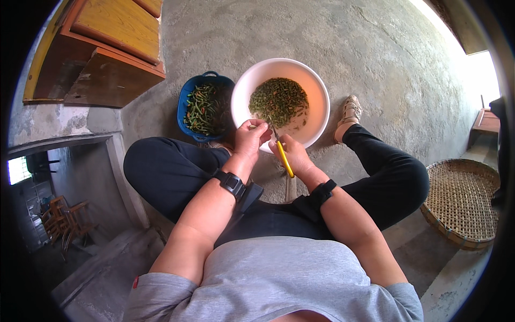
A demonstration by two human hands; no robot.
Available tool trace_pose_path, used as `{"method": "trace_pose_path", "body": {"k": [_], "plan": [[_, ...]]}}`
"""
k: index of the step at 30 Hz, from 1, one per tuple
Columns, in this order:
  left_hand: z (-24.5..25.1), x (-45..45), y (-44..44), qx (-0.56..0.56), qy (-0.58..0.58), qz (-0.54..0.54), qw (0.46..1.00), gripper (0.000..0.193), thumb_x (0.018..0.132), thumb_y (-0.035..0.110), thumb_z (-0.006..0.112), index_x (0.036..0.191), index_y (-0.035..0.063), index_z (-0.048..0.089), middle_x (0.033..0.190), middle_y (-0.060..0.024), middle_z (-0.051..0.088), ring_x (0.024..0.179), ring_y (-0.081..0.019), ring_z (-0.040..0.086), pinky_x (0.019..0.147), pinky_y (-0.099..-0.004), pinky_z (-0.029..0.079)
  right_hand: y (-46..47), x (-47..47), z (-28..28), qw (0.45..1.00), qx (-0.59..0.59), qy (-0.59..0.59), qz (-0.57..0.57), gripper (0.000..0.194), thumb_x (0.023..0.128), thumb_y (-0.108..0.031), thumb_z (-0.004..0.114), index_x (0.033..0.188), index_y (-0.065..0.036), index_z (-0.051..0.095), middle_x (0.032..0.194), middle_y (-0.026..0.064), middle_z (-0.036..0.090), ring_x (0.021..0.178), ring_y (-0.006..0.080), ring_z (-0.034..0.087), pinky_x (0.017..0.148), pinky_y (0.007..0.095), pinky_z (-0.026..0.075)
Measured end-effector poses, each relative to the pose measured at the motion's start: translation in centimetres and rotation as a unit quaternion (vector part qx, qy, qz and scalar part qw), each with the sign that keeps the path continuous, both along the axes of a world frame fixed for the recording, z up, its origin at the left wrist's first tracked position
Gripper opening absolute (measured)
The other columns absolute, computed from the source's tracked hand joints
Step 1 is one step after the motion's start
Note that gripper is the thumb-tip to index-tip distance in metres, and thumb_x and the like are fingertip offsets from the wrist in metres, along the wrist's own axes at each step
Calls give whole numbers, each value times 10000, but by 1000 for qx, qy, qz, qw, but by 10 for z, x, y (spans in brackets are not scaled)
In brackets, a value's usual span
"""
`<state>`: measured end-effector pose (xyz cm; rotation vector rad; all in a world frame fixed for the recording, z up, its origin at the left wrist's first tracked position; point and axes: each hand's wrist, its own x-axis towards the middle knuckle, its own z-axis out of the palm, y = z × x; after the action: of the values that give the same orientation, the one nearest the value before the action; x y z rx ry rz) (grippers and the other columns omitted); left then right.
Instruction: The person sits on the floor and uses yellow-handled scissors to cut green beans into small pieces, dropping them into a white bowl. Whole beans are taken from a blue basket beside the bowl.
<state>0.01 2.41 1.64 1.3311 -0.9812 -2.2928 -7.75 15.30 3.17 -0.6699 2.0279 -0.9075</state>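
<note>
My right hand grips yellow-handled scissors, their blades pointing away from me over the near side of a white plastic basin. Close to the blade tips, my left hand pinches a small green piece, probably a chili pepper, mostly hidden by the fingers. Cut green pieces with some orange-red ones cover much of the basin's bottom. Against the basin's left side stands a blue plastic basket holding many whole green chili peppers and a few red ones.
A round woven bamboo tray lies on the right, beyond my knee. Wooden furniture juts in at upper left. My feet flank the containers on the concrete floor. Wooden chairs show through an opening on the left.
</note>
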Motion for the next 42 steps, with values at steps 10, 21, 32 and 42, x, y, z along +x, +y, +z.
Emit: {"method": "trace_pose_path", "body": {"k": [10,21,32,42], "plan": [[-2,0,-2,13,-10,35,999,139,820,39,651,917,44,551,817,-72,614,665,-166,622,630,-289,545,0,-2,0,997,39,-64,-19,442,853,-424,614,941,6,556,766,196,637,690,327,640,628,376,493],[-3,1,-1,27,-2,2,1000,146,828,50,644,948,34,561,805,-64,627,657,-162,631,607,-270,539,-1,0,6,1000,14,14,5,443,852,-432,605,868,7,548,791,229,629,790,353,635,689,406,484],[-2,2,-4,22,-23,-10,999,165,829,57,650,967,26,564,826,-83,646,644,-154,639,596,-257,540,0,2,6,999,21,36,16,426,855,-410,612,865,8,531,765,221,624,773,382,624,683,417,480],[-1,1,-5,33,-12,15,999,161,833,40,632,970,22,549,829,-85,644,683,-169,646,611,-258,540,0,1,9,999,22,28,16,436,852,-404,620,861,21,523,782,230,628,785,395,623,692,420,479]]}}
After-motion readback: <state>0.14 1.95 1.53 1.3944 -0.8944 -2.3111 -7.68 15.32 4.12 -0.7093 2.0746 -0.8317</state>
